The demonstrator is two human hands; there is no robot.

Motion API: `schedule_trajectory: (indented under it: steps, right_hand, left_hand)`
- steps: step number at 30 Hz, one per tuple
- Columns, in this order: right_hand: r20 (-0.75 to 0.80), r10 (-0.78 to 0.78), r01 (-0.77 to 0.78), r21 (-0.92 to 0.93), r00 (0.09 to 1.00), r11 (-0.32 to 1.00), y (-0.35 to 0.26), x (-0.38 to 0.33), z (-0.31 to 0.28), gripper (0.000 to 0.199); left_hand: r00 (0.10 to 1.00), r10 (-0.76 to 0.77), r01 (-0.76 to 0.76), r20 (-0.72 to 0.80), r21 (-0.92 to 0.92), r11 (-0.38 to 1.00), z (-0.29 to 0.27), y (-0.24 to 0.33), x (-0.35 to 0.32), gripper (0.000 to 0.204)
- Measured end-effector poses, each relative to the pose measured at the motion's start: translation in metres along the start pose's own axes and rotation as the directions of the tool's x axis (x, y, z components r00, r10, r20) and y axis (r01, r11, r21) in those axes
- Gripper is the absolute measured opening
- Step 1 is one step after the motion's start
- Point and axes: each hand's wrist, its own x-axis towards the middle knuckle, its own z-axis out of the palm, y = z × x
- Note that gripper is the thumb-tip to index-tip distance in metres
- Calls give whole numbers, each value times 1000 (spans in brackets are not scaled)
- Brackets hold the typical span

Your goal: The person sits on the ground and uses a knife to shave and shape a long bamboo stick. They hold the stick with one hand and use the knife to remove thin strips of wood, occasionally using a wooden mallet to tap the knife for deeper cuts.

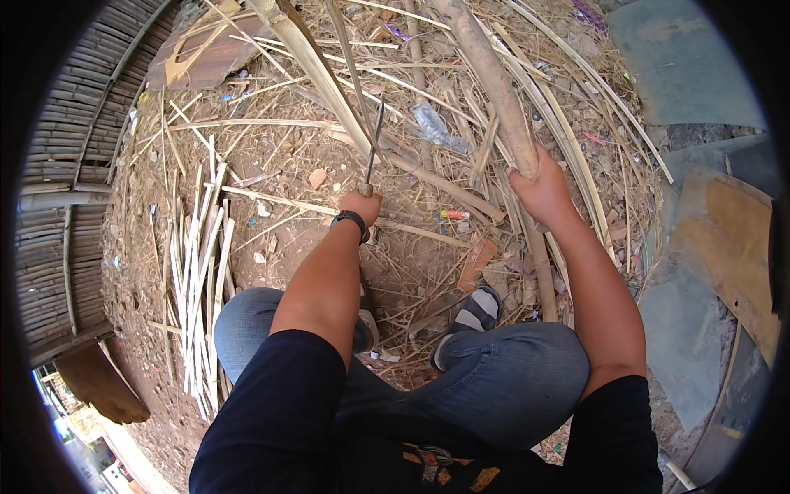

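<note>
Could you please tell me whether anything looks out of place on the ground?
Yes: a crumpled clear plastic piece and a small red-and-yellow cylindrical object lie ahead of the person; both look like stray litter, unlike the long pale wooden strips piled at left.

Diffuse daylight | soft shadows | lower-left overexposed | fisheye bending, black rim

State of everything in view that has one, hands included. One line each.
Dark narrow-bladed metal knife: held, blade bare, pointing up the picture
Bare left hand: closed on knife handle
Bare right hand: closed on pole
Thick round brown wooden pole: held near its lower end
Thin pale split-bamboo strips: loose pile on ground
Black wristband: fastened on left wrist
</note>
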Motion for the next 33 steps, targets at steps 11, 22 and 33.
schedule_trajectory:
  steps: [11,22,33]
  right_hand:
    - [424,274,-1,-540,863,841,26,-19,35,36]
    - [232,128,-97,-140,964,985,1,-15,-32,42]
    - [344,332,-62,-606,878,793,77,-92,-12,38]
  left_hand:
    - [980,-119,142,161,-140,980,-3,18,3,39]
    - [987,-102,117,125,-116,986,-1,19,-8,47]
    - [965,-131,150,228,-64,987,-5,9,11,43]
